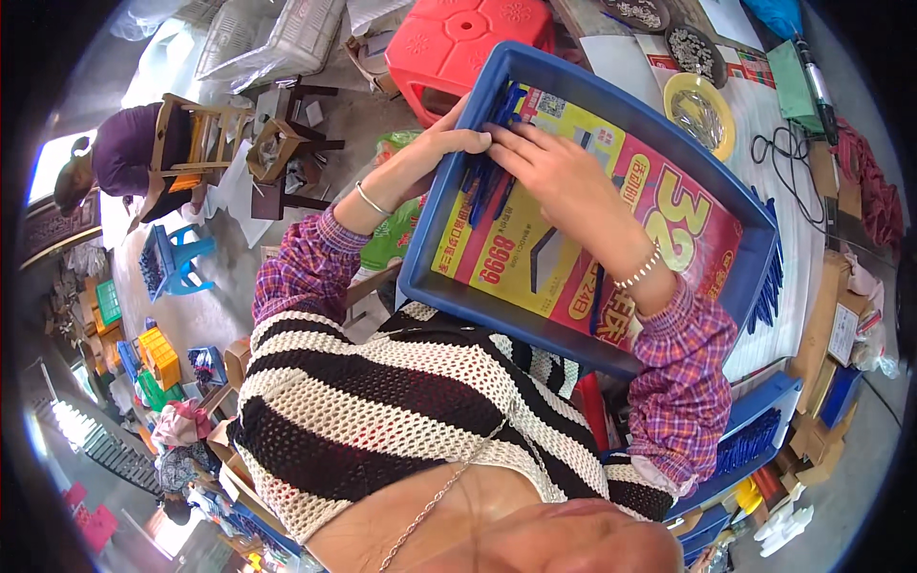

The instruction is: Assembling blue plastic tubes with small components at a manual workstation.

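A blue plastic tray (611, 358) lies tilted in front of me, lined with yellow and pink printed sheets. My left hand (447, 141) is closed on its left rim, with the thumb over the edge. Inside, my right hand (559, 177) reaches to the same end, its fingers stretched out over a small bunch of slim blue pens (478, 191). The fingers hide part of the bunch, and the fingertips meet the tray wall close to my left thumb. Another pen or two (597, 306) lies along the near side of the tray, partly behind my right wrist.
Beyond the tray stands a red plastic stool (468, 38). On the table to the right are a yellow round dish (721, 100), dark bowls (695, 50) of small parts, a black cable (788, 158) and loose blue pens (767, 286). A blue crate (764, 396) of pens sits near my right elbow.
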{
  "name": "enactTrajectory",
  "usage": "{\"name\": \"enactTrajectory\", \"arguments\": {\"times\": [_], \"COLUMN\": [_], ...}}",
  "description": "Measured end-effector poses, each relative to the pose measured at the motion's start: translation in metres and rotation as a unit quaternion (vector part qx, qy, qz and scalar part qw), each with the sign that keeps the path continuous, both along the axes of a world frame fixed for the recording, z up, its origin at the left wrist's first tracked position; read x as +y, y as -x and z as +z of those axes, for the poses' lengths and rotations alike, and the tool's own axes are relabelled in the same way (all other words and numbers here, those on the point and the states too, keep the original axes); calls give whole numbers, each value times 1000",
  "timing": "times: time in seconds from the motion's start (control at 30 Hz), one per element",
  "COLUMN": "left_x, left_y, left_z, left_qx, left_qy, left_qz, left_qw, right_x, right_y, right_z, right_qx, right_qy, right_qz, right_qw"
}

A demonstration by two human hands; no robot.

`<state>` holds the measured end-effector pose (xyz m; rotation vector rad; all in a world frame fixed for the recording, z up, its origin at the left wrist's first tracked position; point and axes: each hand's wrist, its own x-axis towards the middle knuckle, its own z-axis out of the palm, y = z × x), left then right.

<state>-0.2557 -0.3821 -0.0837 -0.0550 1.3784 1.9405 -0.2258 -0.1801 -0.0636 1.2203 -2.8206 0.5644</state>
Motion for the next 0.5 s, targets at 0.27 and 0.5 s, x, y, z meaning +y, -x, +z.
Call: {"name": "enactTrajectory", "arguments": {"times": [0.27, 0.5], "left_x": [1, -3], "left_y": [-3, -2], "left_z": [7, 4], "left_qx": [27, 7], "left_qy": [19, -16], "left_qz": [16, -1], "left_qw": [999, 1000], "right_x": [-6, -7], "right_y": [20, 22], "right_z": [-25, -20], "right_qx": [72, 43], "right_qy": [-8, -56], "right_qz": [14, 35], "right_qw": [997, 997]}}
